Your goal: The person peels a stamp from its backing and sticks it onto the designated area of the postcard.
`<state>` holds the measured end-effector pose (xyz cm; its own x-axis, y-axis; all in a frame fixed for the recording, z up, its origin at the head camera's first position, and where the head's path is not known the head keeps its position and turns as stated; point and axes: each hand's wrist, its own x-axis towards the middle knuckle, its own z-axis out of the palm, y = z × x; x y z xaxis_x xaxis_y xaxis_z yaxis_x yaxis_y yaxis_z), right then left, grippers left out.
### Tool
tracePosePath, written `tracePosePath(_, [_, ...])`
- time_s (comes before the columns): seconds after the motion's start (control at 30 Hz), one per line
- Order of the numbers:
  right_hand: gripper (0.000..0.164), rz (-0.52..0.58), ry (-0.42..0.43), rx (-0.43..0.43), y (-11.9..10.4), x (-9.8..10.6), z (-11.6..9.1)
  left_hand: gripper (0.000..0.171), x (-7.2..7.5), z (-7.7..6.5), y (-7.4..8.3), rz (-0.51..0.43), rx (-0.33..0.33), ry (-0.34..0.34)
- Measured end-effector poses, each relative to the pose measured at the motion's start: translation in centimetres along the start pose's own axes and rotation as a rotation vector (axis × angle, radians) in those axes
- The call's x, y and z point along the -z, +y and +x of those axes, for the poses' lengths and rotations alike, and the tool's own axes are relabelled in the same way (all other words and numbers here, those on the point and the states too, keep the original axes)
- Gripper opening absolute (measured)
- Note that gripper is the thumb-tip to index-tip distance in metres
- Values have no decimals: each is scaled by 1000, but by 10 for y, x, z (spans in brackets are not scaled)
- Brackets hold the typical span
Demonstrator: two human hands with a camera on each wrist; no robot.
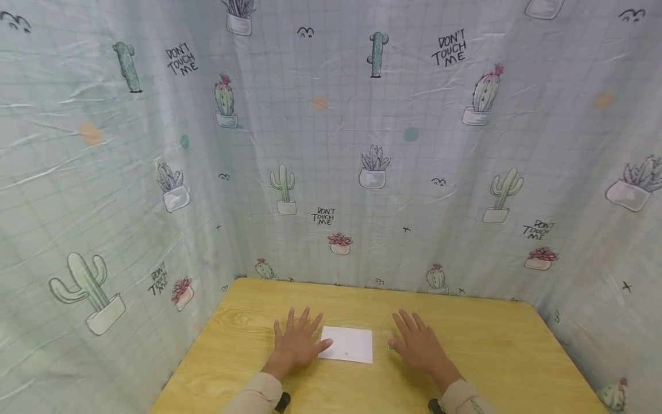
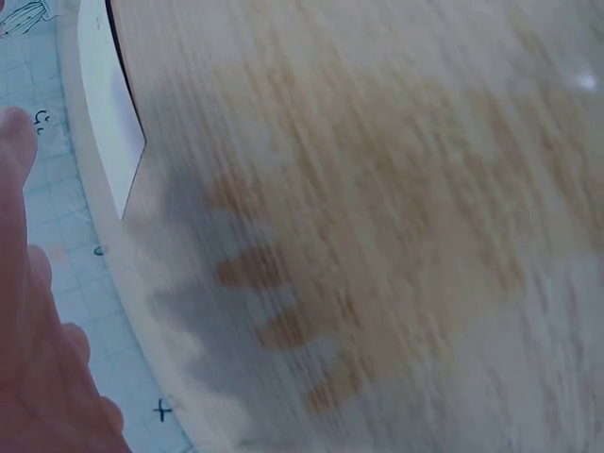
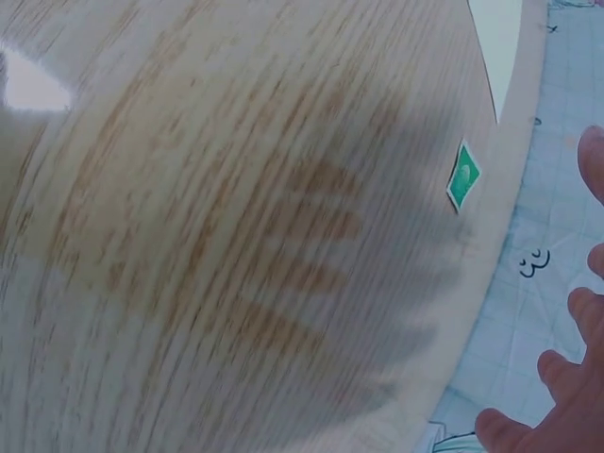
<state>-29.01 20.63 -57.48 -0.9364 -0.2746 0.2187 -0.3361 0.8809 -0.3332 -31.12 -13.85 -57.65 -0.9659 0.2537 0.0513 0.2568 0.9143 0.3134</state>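
Observation:
A white sheet of paper (image 1: 347,344) lies on the wooden table, with a small faint mark near its lower edge. My left hand (image 1: 296,345) is spread above the table at the sheet's left side, its thumb overlapping the edge in the head view. To the right of the sheet, my right hand (image 1: 420,347) has its fingers extended and holds nothing. A small green sticker-like piece with a white border (image 3: 463,176) lies on the table; in the head view the right thumb mostly hides it. Both wrist views show the fingers raised above the surface, with shadows beneath.
The yellow wood-grain table (image 1: 496,345) reaches back to a curtain (image 1: 320,144) printed with cacti and words, which also hangs along the left and right sides. Dark wrist straps show at both cuffs.

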Motion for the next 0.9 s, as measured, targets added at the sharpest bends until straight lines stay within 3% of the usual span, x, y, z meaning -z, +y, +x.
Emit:
tracePosePath(0.3, [69, 13, -10, 2, 8, -6, 2, 79, -8, -3, -4, 11, 3, -18])
tracePosePath(0.63, [67, 42, -118, -4, 1, -2, 2, 80, -12, -3, -11, 5, 0, -75])
tracePosePath(0.77, [66, 112, -139, -64, -1, -1, -2, 82, -12, -5, -11, 10, -15, -98])
tracePosePath(0.9, [63, 180, -130, -90, -1, -2, -8, 84, -22, -3, -16, -19, -25, -110])
